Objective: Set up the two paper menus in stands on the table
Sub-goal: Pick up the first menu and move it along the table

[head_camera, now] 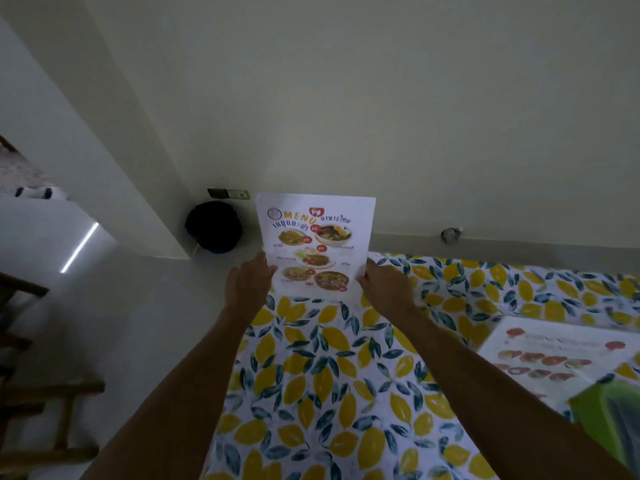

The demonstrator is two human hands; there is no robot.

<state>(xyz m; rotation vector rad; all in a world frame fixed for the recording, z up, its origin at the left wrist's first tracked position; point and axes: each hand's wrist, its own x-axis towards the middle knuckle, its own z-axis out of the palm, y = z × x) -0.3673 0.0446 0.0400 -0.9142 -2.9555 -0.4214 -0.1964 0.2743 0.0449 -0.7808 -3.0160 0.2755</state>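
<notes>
A paper menu [317, 237] with food pictures stands upright at the far left corner of the table [329, 375], which wears a lemon-print cloth. A clear stand seems to hold the sheet, though its outline is hard to make out. My left hand [247, 282] grips the menu's lower left edge. My right hand [382, 287] grips its lower right edge. A second menu [554, 355] lies flat on the cloth at the right.
A green object [609, 417] sits at the table's right edge, overlapping the flat menu. A dark round bin [213, 226] stands on the floor by the wall corner. Wooden furniture [38, 403] is at the lower left. The wall runs close behind the table.
</notes>
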